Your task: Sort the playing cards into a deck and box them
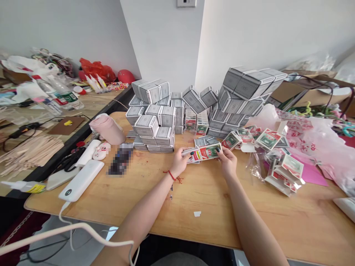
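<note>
Between my hands is a red, green and white playing card box (pixel 210 151), held roughly level above the table. My left hand (pixel 179 162) is closed on its left end, where a pale edge and a yellow patch show. On the right end my right hand (pixel 227 159) pinches it, thumb on top. Whether cards stick out of the left end I cannot tell. Just behind the box lie a few grey-patterned pieces (pixel 205 140). Opened card boxes (pixel 285 171) and fuller-looking ones (pixel 232 140) lie in a loose heap right of my right hand.
Grey-patterned blocks are stacked at the back left (pixel 155 125) and back right (pixel 235 99). On the left stand a pink cup (pixel 108 129), a white power bank (pixel 81 181) with a cable, and a blurred-out phone (pixel 120 159). Pink plastic bags (pixel 307 136) crowd the right side.
</note>
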The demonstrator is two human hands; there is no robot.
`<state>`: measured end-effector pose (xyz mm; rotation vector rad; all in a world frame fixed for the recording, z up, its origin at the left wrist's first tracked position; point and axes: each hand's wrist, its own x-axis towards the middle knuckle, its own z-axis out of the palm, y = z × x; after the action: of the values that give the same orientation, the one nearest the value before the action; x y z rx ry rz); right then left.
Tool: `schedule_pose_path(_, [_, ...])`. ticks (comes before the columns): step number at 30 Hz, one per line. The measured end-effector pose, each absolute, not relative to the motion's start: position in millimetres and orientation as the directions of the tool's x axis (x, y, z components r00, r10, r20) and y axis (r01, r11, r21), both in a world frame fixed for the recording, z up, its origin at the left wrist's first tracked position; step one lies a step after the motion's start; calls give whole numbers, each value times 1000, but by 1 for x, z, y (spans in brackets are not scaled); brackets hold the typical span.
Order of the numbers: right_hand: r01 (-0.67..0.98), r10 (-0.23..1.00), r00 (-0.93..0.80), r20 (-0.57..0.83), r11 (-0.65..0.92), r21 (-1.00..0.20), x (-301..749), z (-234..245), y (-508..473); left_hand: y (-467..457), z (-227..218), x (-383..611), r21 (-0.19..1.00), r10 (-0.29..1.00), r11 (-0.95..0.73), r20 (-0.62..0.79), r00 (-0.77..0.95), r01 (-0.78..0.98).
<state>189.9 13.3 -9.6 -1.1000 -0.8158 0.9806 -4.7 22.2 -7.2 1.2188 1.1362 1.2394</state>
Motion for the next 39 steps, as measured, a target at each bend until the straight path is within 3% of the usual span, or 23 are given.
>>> schedule_pose_path(9, [-261, 824, 563, 58, 244, -934, 206, -5, 16, 24, -12, -5, 995, 995, -94, 93, -35, -14])
schedule_pose_path(15, [-340, 799, 599, 50, 311, -888, 210, -4, 19, 27, -21, -6, 953, 958, -251, 270, -96, 170])
schedule_pose_path(21, [-452, 872, 490, -20, 235, -861, 199, -3, 17, 19, -14, -4, 745, 870, -429, 492, 13, 511])
schedule_pose_path(26, [-539, 923, 376, -81, 147, -829, 193, -6, 17, 10, -6, -1, 584, 837, -473, 533, 127, 660])
schedule_pose_path(33, [-619, 961, 246, -122, 59, -783, 194, -10, 20, 6, 0, -2, 549, 782, -549, 605, 154, 630])
schedule_pose_path(39, [-484, 984, 171, -56, 35, -874, 184, -7, 14, 5, 2, -3, 655, 802, -555, 584, 123, 512])
